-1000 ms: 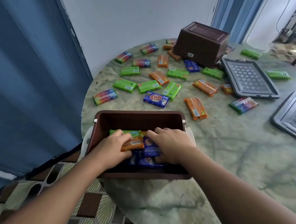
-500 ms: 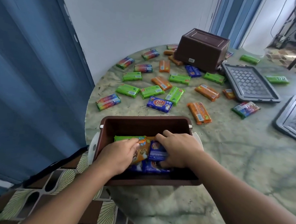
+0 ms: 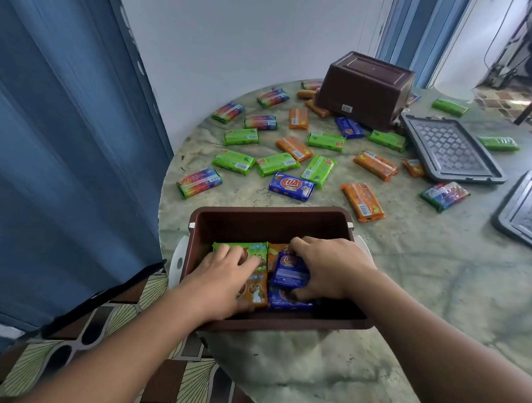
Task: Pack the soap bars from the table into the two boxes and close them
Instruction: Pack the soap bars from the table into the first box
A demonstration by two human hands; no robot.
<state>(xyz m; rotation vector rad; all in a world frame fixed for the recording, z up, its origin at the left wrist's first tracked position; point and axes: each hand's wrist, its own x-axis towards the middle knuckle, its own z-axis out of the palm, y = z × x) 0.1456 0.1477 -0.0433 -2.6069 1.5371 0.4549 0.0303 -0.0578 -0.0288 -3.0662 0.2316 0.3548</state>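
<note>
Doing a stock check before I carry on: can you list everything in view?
Near box: one, brown, open, table's near edge.
Far box: one, brown, upside down, far side.
Lids: two, grey, table's right side.
Green bars: eight, loose on the table.
Orange bars: about seven, loose.
Rainbow bars: about six, loose.
Blue bars: two, loose.
Packed bars: count hidden; green, orange, blue; in near box.
Table: one, green marbled.
Curtain: one, blue, left.
Left hand: rests on packed bars.
Right hand: grips held blue bar in near box.
</note>
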